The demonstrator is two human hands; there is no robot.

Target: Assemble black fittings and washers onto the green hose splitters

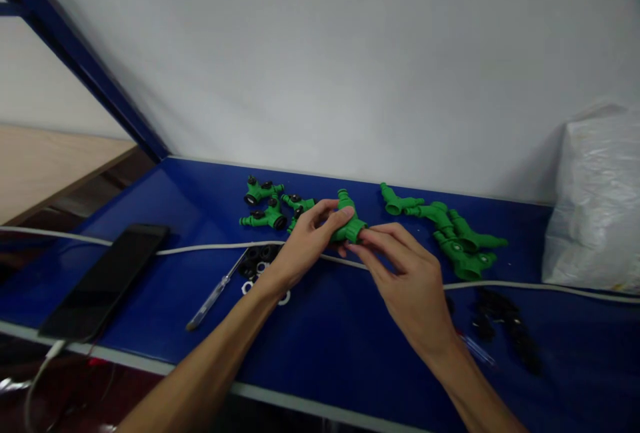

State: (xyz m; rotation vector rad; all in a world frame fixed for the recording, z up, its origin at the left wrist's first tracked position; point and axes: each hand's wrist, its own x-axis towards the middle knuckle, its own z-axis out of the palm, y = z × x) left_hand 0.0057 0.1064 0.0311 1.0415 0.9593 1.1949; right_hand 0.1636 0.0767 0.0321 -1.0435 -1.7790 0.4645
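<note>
My left hand (310,246) is closed around a green plastic hose splitter (352,230), thumb on top, its wide collar turned toward my right hand. At that collar's opening, the fingers of my right hand (405,279) are pinched together; whatever they hold is hidden. Behind my left hand lie green splitters with black valve knobs (265,215). On the right is a group of green splitter bodies (457,239) without black knobs. Black rings (255,259) and white rings (247,287) are scattered beside my left forearm.
A clear-handled screwdriver (210,303) and a black phone (107,279) lie on the blue table (320,353). A white cable (195,247) crosses it, passing behind my hands. Black small parts (510,326) and another clear handle (477,349) are at right, near a plastic bag (595,206).
</note>
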